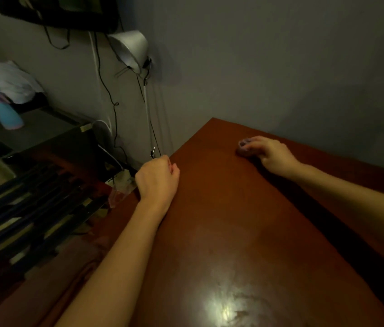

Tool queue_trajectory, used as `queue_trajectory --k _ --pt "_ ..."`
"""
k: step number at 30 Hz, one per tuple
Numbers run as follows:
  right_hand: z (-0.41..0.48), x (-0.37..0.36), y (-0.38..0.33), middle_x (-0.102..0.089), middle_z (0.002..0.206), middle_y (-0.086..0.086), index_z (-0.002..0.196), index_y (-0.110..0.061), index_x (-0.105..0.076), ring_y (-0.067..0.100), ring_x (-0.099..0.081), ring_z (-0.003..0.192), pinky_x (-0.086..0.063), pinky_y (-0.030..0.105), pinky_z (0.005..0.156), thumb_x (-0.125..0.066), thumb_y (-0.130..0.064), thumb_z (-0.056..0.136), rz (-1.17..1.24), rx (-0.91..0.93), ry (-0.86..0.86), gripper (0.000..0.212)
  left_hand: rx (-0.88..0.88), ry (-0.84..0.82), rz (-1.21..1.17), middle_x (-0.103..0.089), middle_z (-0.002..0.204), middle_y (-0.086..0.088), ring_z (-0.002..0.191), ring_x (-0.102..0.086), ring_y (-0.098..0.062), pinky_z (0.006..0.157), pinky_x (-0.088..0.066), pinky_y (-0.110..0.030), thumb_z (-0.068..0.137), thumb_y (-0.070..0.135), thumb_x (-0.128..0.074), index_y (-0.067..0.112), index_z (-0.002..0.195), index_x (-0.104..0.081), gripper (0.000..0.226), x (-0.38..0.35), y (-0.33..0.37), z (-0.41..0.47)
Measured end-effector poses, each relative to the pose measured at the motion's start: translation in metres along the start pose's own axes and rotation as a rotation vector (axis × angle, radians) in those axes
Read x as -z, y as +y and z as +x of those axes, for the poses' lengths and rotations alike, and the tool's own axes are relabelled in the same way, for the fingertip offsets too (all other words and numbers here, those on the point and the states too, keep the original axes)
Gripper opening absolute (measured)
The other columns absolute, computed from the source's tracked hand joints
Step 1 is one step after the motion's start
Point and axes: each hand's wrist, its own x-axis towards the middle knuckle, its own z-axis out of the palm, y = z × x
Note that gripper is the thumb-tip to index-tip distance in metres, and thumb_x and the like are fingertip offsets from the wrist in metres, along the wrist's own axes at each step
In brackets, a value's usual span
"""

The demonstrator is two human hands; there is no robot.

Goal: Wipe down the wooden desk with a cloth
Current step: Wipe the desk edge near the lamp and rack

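The cloth [242,149] is a small pale purple wad, bunched up and mostly hidden under the fingers of the right hand [270,153], which grips it and presses it on the reddish-brown wooden table [233,220] at the far edge, near the grey wall [280,67]. The left hand [156,178] rests at the table's left edge, fingers curled into a loose fist (seemingly holding nothing, though the light is dim). A bright glare [226,310] marks the near tabletop.

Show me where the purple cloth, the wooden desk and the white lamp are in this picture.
purple cloth [242,149]: head view, its visible bunched end.
wooden desk [233,220]: head view, bare middle of the top.
white lamp [129,49]: head view, middle of the shade.
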Motion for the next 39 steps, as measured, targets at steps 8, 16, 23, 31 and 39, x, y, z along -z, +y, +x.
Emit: queue_trajectory --k 8,16,23,31,39 --pt "-0.057 -0.01 -0.062 -0.049 0.128 -0.019 0.113 -0.024 -0.068 -0.004 -0.046 0.118 -0.037 0.01 0.098 -0.047 0.014 0.083 0.155 0.35 -0.107 0.053 -0.049 -0.182 0.111 -0.064 0.089 -0.005 0.082 -0.061 -0.024 0.072 -0.052 -0.038 0.095 0.033 -0.049 0.014 0.093 -0.059 0.022 0.019 0.006 -0.001" --pt "-0.018 0.001 -0.046 -0.051 0.137 -0.003 0.116 -0.023 -0.066 0.014 -0.051 0.122 -0.041 0.028 0.101 -0.042 0.012 0.086 0.054 0.046 0.035 0.052 -0.247 -0.233 0.15 -0.057 0.094 0.005 0.083 -0.053 -0.008 0.068 -0.04 -0.021 0.096 0.033 -0.051 0.023 0.1 -0.057 0.012 0.096 -0.025 -0.041" --pt "-0.095 0.005 -0.067 -0.053 0.133 -0.013 0.115 -0.028 -0.066 -0.004 -0.048 0.112 -0.043 0.016 0.095 -0.046 0.014 0.083 0.099 0.367 -0.071 0.057 -0.358 -0.283 0.151 -0.057 0.103 0.009 0.091 -0.048 -0.004 0.074 -0.041 -0.019 0.093 0.034 -0.053 0.028 0.106 -0.057 0.015 0.114 -0.063 -0.088" --pt "-0.058 -0.011 -0.105 -0.055 0.131 -0.006 0.112 -0.025 -0.067 0.006 -0.056 0.112 -0.044 0.016 0.092 -0.043 0.015 0.081 0.106 0.215 -0.04 0.056 -0.394 -0.215 0.128 -0.051 0.095 0.01 0.088 -0.048 -0.007 0.065 -0.039 -0.017 0.092 0.037 -0.052 0.027 0.098 -0.054 0.012 0.109 -0.069 -0.102" --pt "-0.086 0.01 -0.063 -0.054 0.133 -0.004 0.115 -0.023 -0.065 0.013 -0.054 0.117 -0.046 0.025 0.094 -0.043 0.015 0.084 0.023 0.158 -0.038 0.054 -0.422 -0.134 0.083 -0.054 0.1 0.003 0.089 -0.049 -0.011 0.073 -0.038 -0.023 0.093 0.029 -0.053 0.021 0.1 -0.057 0.011 0.099 -0.069 -0.11"
